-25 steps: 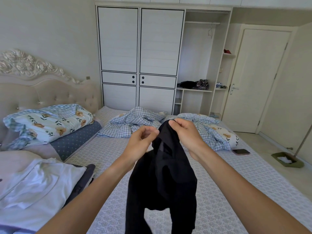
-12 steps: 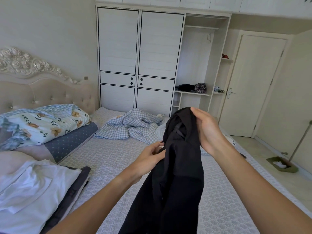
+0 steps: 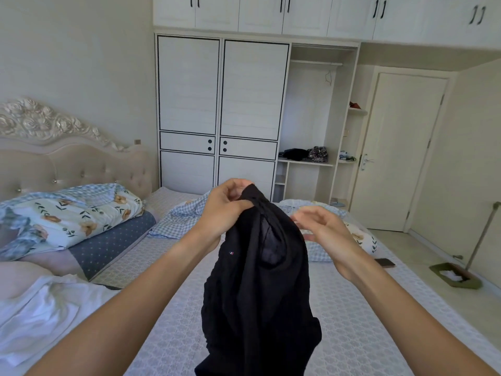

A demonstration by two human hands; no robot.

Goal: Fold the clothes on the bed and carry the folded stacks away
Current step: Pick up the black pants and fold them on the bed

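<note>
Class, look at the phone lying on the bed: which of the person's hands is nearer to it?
Right. The right hand hovers open just left of the phone; the left hand grips the black garment farther left.

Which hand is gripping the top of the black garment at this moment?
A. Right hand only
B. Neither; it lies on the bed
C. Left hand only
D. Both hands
C. The left hand pinches the top edge of the black garment, which hangs down over the bed, while the right hand is beside it with fingers loose, holding nothing.
</note>
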